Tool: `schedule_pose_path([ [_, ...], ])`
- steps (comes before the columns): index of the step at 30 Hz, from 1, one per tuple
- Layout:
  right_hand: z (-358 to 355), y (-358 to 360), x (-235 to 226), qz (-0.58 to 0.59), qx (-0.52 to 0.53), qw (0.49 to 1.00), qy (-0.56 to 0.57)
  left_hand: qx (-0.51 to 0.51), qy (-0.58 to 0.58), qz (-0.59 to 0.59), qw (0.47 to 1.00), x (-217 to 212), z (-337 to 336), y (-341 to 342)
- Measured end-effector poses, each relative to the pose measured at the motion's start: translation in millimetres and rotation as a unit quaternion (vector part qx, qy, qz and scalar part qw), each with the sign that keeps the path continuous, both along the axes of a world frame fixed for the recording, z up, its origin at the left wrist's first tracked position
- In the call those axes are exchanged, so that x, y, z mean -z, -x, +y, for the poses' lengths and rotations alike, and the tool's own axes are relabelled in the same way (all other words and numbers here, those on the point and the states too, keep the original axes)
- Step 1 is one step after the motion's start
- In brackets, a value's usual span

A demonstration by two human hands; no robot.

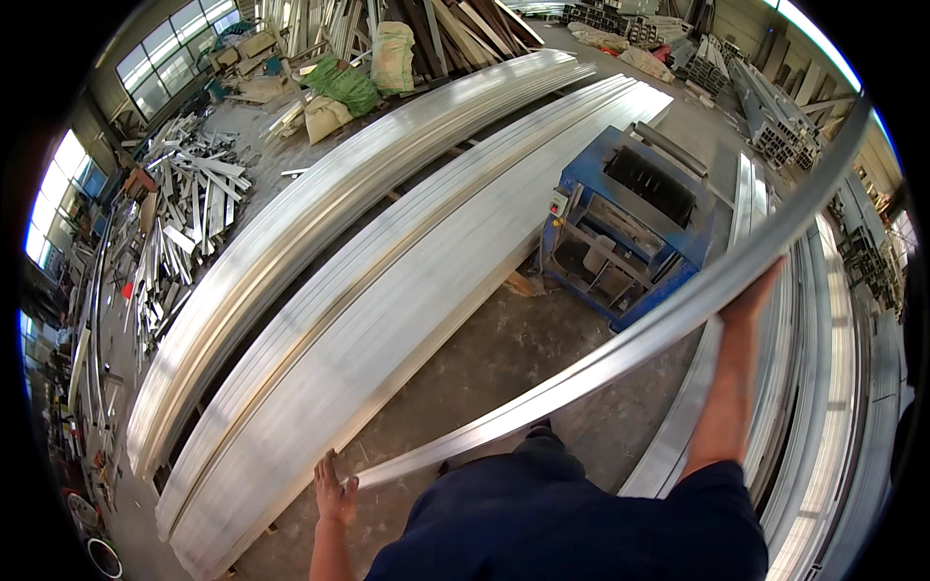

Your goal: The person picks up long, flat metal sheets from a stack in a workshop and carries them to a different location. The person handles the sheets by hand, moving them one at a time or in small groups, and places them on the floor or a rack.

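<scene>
A long silvery metal profile [542, 400] runs slantwise in front of my body, from low at the left to high at the right. My right hand [754, 293] grips it from beneath, with the fingers partly hidden behind the metal. At its left end my left hand [336, 492] is raised, fingers stretched out and the thumb side against or very near the tip. Just past that hand lies the edge of a wide stack of pale metal profiles [320, 441].
A blue machine [589, 174] with a dark opening stands ahead to the right. Another stack of profiles [291, 228] lies beyond the first. More long profiles [785, 387] lie at my right. Metal offcuts [199, 184] are heaped at the far left, near a green sack [344, 85].
</scene>
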State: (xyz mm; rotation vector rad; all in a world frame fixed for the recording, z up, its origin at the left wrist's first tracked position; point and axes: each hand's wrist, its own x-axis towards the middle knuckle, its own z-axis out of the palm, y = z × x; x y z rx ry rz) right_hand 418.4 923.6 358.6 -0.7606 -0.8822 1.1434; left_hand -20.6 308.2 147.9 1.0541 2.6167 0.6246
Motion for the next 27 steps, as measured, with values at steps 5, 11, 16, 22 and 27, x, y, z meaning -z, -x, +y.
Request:
schedule_pose_path([
  [5, 45, -107, -189, -0.177, -0.125, 0.925, -0.312, -0.058, -0.074, 0.045, 0.995, -31, 27, 12],
  [11, 10, -48, -292, -0.214, 0.049, 0.947, -0.236, -0.064, -0.173, 0.175, 0.967, -100, 49, 58],
  [16, -73, 96, -242, -0.507, -0.022, 0.799, -0.323, -0.007, -0.271, 0.344, 0.899, -202, 52, 69],
  [22, -103, 174, -133, -0.785, -0.241, 0.47, -0.323, 0.024, -0.237, 0.558, 0.795, -266, 47, 44],
  [27, -130, 195, -10, -0.795, -0.42, 0.304, -0.315, 0.102, 0.026, 0.23, 0.967, -155, 39, 31],
])
